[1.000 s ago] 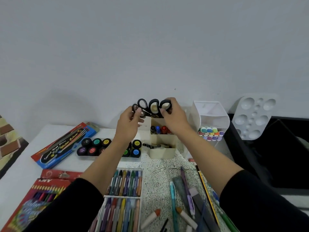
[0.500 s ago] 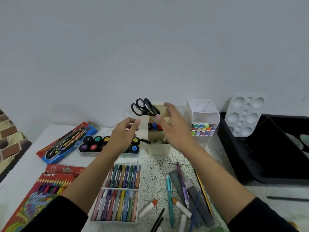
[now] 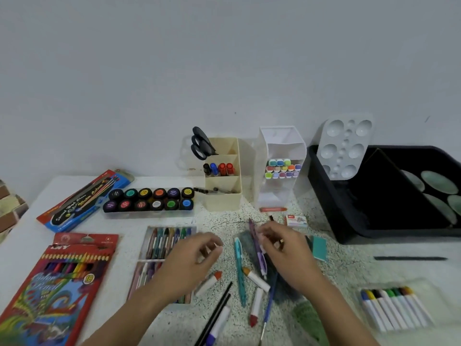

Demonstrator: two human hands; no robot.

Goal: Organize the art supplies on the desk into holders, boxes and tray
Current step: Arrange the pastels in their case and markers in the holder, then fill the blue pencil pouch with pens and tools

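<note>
The black scissors are standing handles up in the back part of the beige holder on the counter, markers are sitting in its middle part, and the white holder beside it is keeping pastel-capped pens. The left hand is hanging loosely curled, holding nothing; the right hand is bending over a purple pen, too blurry to tell if it is gripping. The red box is showing the word "Pencil".

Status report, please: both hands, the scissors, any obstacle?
Left hand empty, fingers loosely curled. Right hand over purple pen, grip unclear. Black-handled scissors upright in cream plastic holder, back compartment. Loose teal pen and markers beside the hands.
</note>
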